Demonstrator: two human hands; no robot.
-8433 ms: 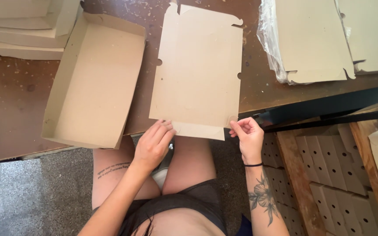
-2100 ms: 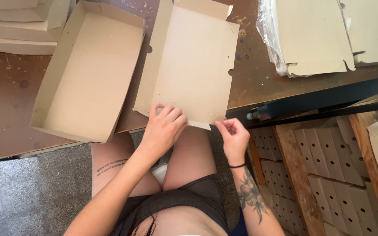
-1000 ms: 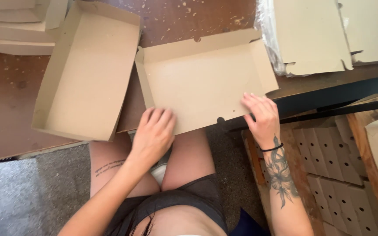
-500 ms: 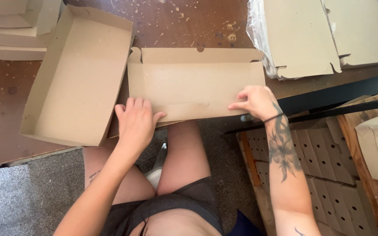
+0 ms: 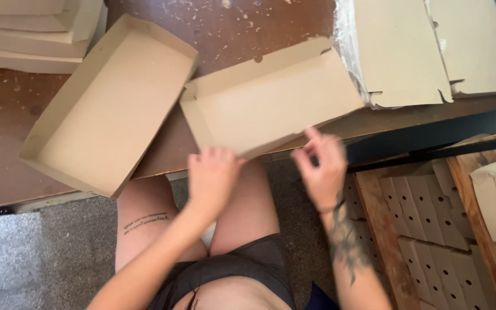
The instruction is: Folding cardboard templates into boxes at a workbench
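— What's the half-folded box [image 5: 271, 109] made of?
— Plain matt brown cardboard, same as the finished tray [image 5: 104, 109].
— And the worktop [image 5: 7, 143]?
— Dark wood, worn, scratched and speckled; clear glossy plastic wraps the flat stack [image 5: 397, 46].

Soft, even daylight is filling the picture, and nothing is looking dark. The right hand [image 5: 321, 172] and left hand [image 5: 212, 175] are looking smeary with blur. The half-folded box [image 5: 271, 100] is looking a bit soft too. Plastic wrap [image 5: 348, 51] is shining white. Shadows are staying faint.
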